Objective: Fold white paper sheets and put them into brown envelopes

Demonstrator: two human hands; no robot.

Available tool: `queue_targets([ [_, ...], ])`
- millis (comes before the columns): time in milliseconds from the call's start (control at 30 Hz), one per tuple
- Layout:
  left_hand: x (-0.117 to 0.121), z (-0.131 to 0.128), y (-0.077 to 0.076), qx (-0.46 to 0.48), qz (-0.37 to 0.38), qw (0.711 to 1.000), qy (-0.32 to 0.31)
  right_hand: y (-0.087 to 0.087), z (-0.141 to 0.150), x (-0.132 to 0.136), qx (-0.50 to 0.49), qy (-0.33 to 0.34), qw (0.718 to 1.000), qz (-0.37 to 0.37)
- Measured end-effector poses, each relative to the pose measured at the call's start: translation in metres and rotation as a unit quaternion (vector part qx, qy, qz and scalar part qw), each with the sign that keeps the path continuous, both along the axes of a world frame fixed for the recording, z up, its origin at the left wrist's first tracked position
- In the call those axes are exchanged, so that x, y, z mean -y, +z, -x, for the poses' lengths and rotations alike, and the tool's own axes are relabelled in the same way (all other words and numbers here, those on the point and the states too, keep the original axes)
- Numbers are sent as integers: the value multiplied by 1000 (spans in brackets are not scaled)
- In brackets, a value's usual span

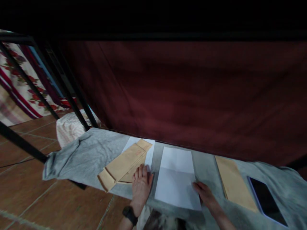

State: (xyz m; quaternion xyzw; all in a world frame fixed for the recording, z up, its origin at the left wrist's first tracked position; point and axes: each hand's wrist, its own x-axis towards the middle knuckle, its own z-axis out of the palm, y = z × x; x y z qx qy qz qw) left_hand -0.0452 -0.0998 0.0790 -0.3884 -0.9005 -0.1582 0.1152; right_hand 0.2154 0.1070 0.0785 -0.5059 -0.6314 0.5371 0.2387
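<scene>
A creased white sheet of paper (176,182) lies flat on the grey cloth, with fold lines across it. At its right edge, my right hand (203,193) has thumb and fingers closed on the paper. My left hand (141,183) rests flat with fingers stretched out, on the lower end of some brown envelopes (127,161) left of the sheet. These envelopes overlap at a slant, one with its flap unfolded. Beneath them, more white paper (150,153) shows in part. A dark watch (129,214) is on my left wrist.
Grey cloth (96,153) covers the low surface. To the right are more brown envelopes (235,183) and a phone (267,199) with a dark screen. A dark red curtain (187,95) hangs behind. Black metal bars (69,92) stand at left above the tiled floor (64,204).
</scene>
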Motion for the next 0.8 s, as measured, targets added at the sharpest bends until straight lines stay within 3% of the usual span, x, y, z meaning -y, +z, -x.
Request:
queue_targets([
  [133,-19,-43,-16,31,-46,990,-126,-11,-24,4,43,6,999,-28],
  [300,-37,-97,-26,46,-24,973,-226,-17,-12,17,64,21,990,-121],
  [400,-41,-108,-30,15,-2,970,-241,-21,-11,20,73,7,988,-139],
  [500,-40,-106,-39,-48,2,974,-221,-25,-21,20,108,48,980,-158],
  [567,-39,-104,-45,-91,-4,973,-214,-27,-28,23,158,68,964,-204],
  [633,-40,-104,-50,-115,-8,971,-208,-27,-28,28,208,40,935,-283],
  [700,-44,-106,-51,-118,-3,970,-211,-26,-18,35,229,6,899,-374],
  [800,-54,-110,-49,-101,10,970,-222,-26,13,45,190,51,863,-465],
])
